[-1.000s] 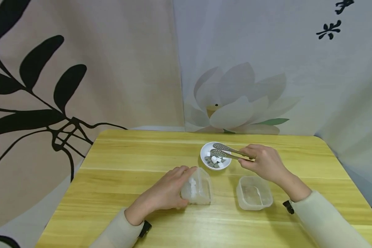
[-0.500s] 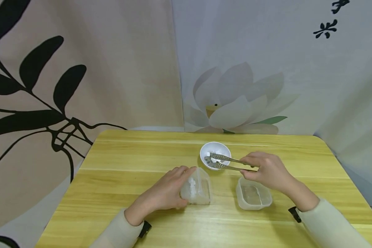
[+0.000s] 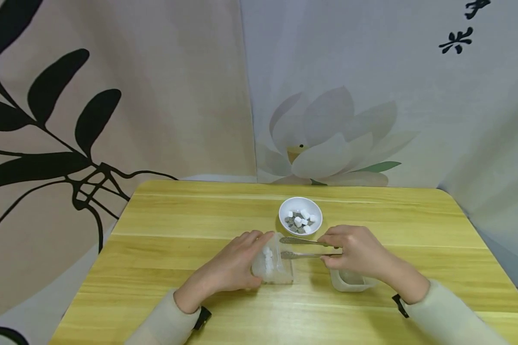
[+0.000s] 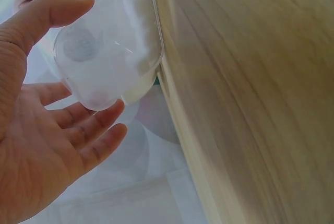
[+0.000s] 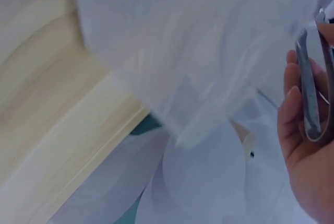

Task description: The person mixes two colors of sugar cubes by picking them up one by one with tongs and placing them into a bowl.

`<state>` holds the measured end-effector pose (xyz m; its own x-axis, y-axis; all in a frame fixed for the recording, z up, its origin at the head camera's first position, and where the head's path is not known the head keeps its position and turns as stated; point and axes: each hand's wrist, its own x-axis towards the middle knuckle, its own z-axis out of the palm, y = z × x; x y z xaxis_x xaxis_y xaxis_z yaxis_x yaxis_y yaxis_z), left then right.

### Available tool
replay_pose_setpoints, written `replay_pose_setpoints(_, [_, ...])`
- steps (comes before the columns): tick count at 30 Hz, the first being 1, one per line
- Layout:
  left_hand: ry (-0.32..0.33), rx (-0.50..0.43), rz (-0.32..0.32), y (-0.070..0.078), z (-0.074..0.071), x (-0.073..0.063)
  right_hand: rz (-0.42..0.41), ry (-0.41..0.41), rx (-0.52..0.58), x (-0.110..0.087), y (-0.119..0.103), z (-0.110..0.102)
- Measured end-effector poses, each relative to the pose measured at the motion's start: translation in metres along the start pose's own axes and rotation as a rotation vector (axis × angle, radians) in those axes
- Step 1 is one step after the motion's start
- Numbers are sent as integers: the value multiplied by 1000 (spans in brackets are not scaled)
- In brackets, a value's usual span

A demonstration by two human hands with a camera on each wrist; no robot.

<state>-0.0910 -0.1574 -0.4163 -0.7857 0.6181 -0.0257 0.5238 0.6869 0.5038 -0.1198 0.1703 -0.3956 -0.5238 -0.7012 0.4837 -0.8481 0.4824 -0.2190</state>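
Observation:
My left hand (image 3: 233, 266) grips a translucent plastic box (image 3: 282, 274) tipped on its side, its mouth facing right. In the left wrist view the thumb lies on one side of the box (image 4: 104, 51) and fingers touch the other. White pieces (image 3: 268, 261) lie inside it. My right hand (image 3: 358, 251) holds metal tongs (image 3: 303, 241), arms spread apart, tips at the box's mouth. The right wrist view shows the bend of the tongs (image 5: 310, 88) in the palm. A white bowl (image 3: 286, 206) just behind contains white and grey cubes (image 3: 301, 222).
A second translucent box (image 3: 351, 286) stands upright under my right hand, partly covered by it. The wooden table (image 3: 190, 215) ends at a printed curtain (image 3: 190, 96) behind. Bare tabletop (image 3: 436, 230) extends to the right.
The tongs first dipped lower into the bowl, then my right hand brought them left and nearer me, to the tipped box's mouth. My left hand and that box have stayed put.

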Motion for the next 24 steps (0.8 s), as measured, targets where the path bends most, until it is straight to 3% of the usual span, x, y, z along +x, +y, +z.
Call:
replay_pose_setpoints(13, [-10, -12, -9, 3, 0, 0, -51, -91, -126, 15, -18, 25])
replay_pose_setpoints(24, [-1, 4, -2, 3, -1, 0, -108, -91, -176, 19, -22, 25])
